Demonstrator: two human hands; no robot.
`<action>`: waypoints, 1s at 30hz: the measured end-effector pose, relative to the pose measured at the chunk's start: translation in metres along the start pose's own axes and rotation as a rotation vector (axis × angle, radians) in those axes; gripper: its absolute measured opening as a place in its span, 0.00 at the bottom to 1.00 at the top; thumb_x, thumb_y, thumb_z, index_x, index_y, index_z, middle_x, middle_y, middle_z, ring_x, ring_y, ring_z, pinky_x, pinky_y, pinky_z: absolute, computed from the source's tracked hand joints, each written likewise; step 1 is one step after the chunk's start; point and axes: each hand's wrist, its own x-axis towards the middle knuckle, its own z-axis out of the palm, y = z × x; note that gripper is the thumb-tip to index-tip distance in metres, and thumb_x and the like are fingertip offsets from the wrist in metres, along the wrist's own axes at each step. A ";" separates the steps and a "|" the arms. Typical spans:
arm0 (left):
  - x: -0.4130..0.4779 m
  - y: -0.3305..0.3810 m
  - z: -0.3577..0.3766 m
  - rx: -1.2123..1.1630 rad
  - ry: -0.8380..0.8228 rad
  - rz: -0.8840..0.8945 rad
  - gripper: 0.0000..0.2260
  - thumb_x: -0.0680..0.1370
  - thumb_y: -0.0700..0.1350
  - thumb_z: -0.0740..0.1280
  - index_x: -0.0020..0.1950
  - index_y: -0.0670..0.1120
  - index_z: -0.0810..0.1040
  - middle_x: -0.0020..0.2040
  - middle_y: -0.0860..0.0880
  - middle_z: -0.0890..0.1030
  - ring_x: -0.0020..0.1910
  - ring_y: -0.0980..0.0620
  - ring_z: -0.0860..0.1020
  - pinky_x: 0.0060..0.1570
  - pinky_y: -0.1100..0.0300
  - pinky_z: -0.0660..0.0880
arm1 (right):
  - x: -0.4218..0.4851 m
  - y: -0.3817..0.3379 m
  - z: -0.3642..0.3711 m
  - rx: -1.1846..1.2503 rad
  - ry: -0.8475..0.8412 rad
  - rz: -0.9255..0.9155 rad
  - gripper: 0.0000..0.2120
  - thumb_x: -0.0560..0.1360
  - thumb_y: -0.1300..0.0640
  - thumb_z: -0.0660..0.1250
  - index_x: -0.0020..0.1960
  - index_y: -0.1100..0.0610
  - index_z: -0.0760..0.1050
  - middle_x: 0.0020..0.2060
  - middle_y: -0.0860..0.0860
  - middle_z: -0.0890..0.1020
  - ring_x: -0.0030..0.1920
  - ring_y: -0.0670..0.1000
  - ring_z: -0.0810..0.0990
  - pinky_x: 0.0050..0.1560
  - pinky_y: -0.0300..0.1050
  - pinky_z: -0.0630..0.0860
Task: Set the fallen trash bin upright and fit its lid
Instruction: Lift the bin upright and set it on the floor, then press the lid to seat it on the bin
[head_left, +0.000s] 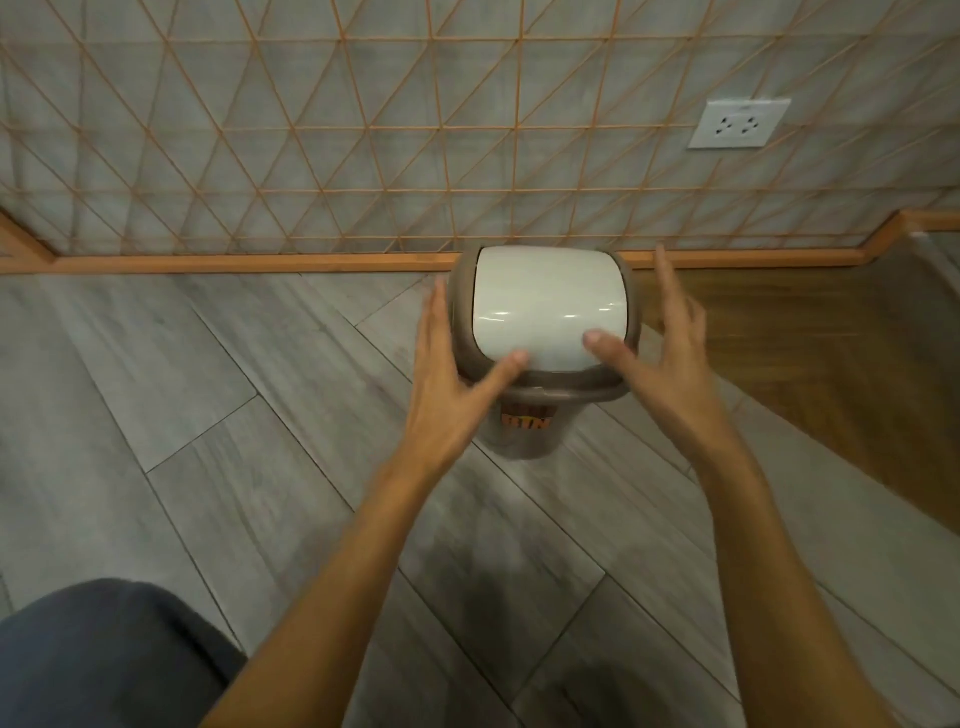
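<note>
Grey plank floor (156, 364), upright bin (524, 431) w/ lid (545, 306) by skirting (260, 261), wall socket (738, 123) nearby, both hands splayed, thumbs on lid.

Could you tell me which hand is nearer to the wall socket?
Right. The right hand lies below and left of the wall socket; the left hand is farther left, across the bin lid.

Grey plank floor (156, 389) meets a grey wall (311, 130) with orange lattice and white socket (737, 123).
</note>
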 end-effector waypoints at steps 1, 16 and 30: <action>-0.006 -0.006 0.006 0.000 -0.021 0.001 0.48 0.71 0.64 0.71 0.80 0.55 0.43 0.80 0.52 0.50 0.77 0.56 0.53 0.75 0.52 0.60 | -0.004 0.003 0.006 -0.030 -0.012 -0.025 0.47 0.63 0.32 0.73 0.73 0.27 0.47 0.77 0.48 0.48 0.75 0.53 0.53 0.67 0.58 0.65; 0.018 -0.044 0.049 -0.054 0.087 0.050 0.48 0.73 0.55 0.73 0.80 0.49 0.42 0.78 0.46 0.51 0.75 0.58 0.54 0.68 0.73 0.56 | 0.040 0.045 0.034 -0.059 0.040 -0.254 0.55 0.62 0.40 0.79 0.77 0.39 0.47 0.76 0.50 0.54 0.74 0.49 0.57 0.70 0.47 0.62; 0.064 -0.054 0.044 -0.077 0.117 0.138 0.46 0.75 0.51 0.73 0.80 0.48 0.42 0.77 0.43 0.52 0.65 0.81 0.52 0.61 0.82 0.57 | 0.089 0.045 0.044 -0.156 0.079 -0.346 0.53 0.61 0.38 0.78 0.76 0.43 0.52 0.73 0.54 0.59 0.71 0.56 0.60 0.70 0.62 0.64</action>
